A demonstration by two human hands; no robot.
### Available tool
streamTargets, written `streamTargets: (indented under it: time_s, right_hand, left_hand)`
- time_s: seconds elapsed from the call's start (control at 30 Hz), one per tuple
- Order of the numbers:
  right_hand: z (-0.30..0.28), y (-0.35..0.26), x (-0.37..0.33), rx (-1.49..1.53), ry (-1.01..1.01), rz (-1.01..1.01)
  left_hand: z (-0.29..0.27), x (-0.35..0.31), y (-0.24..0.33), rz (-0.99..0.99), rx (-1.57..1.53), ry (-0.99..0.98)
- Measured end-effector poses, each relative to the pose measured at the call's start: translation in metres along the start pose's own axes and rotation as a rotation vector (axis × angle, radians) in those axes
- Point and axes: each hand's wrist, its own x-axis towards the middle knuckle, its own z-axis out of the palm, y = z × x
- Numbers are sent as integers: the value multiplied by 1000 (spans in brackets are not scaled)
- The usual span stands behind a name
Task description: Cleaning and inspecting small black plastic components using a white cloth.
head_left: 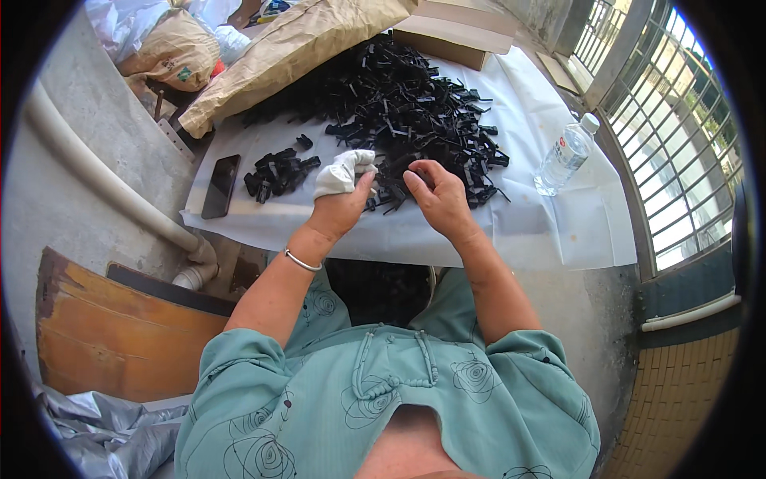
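A large heap of small black plastic clip-like parts (415, 100) covers the middle of the table. My left hand (339, 195) is at the heap's near edge, with white cloth, apparently a glove, over its fingers and the thumb bare. Its fingers are curled closed; whatever is in them cannot be made out. Just to the right, my bare right hand (441, 199) is over the same edge, thumb and fingers bent in a pinch. Dark parts behind its fingertips hide whether it holds one. A smaller group of black parts (279, 174) lies left of my left hand.
White sheeting (511, 231) covers the table. A black phone (221, 186) lies at its left edge, a clear water bottle (565, 156) stands at the right. Brown paper (279, 56) and a cardboard box (447, 36) sit at the back. A barred window (678, 128) is at right.
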Motion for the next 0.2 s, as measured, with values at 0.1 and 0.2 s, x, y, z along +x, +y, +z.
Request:
streamTargets:
  time_s: [0.1, 0.2]
  right_hand:
    - [10, 8, 7, 54, -73, 62]
    - [19, 18, 16, 167, -53, 101]
  left_hand:
    - [0, -1, -8, 158, 73, 54]
    - [1, 5, -15, 175, 65, 11]
